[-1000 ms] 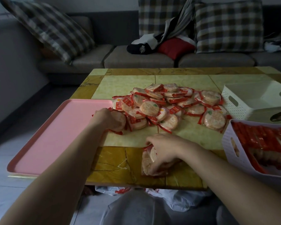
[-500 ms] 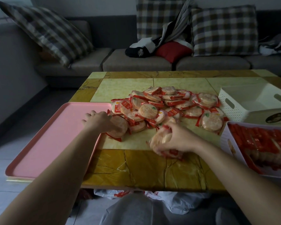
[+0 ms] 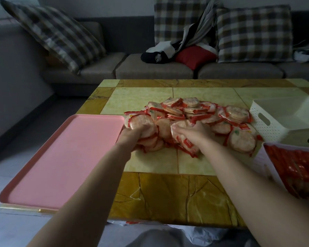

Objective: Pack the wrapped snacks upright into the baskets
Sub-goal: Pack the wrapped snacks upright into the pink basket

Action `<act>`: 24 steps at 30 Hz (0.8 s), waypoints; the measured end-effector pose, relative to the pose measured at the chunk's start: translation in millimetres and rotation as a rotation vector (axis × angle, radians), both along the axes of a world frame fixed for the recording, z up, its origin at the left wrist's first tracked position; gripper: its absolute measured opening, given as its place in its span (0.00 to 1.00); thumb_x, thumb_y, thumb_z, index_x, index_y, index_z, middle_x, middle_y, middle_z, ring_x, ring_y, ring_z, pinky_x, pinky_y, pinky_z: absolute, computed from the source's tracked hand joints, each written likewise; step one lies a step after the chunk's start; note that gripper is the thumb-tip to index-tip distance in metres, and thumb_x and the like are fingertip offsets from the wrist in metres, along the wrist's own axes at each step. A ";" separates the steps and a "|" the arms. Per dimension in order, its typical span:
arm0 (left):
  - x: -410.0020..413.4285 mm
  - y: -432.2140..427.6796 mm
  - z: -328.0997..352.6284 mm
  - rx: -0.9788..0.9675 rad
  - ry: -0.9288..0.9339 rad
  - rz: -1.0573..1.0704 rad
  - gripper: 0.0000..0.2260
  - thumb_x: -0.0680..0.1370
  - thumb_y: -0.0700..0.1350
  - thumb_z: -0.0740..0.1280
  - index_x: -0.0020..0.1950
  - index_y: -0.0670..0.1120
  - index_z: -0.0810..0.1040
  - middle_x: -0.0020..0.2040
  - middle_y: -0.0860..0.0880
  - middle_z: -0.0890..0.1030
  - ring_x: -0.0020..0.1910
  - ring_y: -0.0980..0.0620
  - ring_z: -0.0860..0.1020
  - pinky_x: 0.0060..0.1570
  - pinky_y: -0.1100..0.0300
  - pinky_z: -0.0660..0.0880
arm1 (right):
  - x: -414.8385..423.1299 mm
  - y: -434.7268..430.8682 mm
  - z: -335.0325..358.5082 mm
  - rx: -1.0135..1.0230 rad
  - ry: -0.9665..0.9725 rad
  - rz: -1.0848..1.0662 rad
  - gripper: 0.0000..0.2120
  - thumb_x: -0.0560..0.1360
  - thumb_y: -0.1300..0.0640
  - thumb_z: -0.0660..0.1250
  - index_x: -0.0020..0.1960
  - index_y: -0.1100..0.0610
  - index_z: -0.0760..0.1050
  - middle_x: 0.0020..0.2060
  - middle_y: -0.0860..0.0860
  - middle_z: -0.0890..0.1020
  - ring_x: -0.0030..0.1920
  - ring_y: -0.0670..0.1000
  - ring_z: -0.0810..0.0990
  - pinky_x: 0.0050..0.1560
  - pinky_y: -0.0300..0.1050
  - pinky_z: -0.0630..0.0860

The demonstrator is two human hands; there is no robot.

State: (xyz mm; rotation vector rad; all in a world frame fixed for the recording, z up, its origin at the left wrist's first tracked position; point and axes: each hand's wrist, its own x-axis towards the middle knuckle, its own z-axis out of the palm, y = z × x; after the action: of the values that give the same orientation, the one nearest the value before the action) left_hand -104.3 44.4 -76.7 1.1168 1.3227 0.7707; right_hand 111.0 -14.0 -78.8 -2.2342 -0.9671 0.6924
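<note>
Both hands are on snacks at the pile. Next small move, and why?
Probably press the snacks in the left hand against the stack in the right hand: both grip packets side by side at the pile, and one stack carries easier to the near basket.

Dim room, soft blur, edges curved
</note>
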 end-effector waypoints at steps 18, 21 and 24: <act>28.3 -6.5 -11.6 0.131 -0.022 -0.033 0.42 0.57 0.61 0.83 0.65 0.45 0.76 0.54 0.45 0.84 0.50 0.46 0.85 0.38 0.56 0.83 | 2.9 -13.1 -5.5 0.194 0.452 -0.096 0.23 0.69 0.46 0.79 0.59 0.53 0.78 0.50 0.51 0.84 0.45 0.48 0.81 0.36 0.42 0.72; 21.1 -2.5 -13.1 0.031 -0.055 -0.110 0.45 0.55 0.60 0.84 0.67 0.47 0.75 0.57 0.44 0.84 0.52 0.44 0.85 0.49 0.47 0.84 | 9.1 -16.8 -5.6 0.157 0.461 -0.102 0.22 0.68 0.46 0.80 0.56 0.53 0.78 0.48 0.51 0.83 0.45 0.50 0.81 0.37 0.43 0.72; 14.9 -5.7 -9.7 -0.019 -0.043 -0.285 0.32 0.65 0.53 0.82 0.66 0.49 0.76 0.57 0.44 0.84 0.53 0.43 0.85 0.48 0.49 0.83 | 11.3 -19.6 -2.3 0.115 0.455 -0.057 0.21 0.68 0.45 0.80 0.54 0.51 0.76 0.49 0.51 0.82 0.47 0.51 0.80 0.39 0.44 0.73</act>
State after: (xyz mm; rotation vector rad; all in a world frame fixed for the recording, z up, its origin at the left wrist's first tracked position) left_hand -89.4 38.7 -86.4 1.2344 1.1024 0.5664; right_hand 122.3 -33.7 -81.1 -1.8792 -0.6926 1.0333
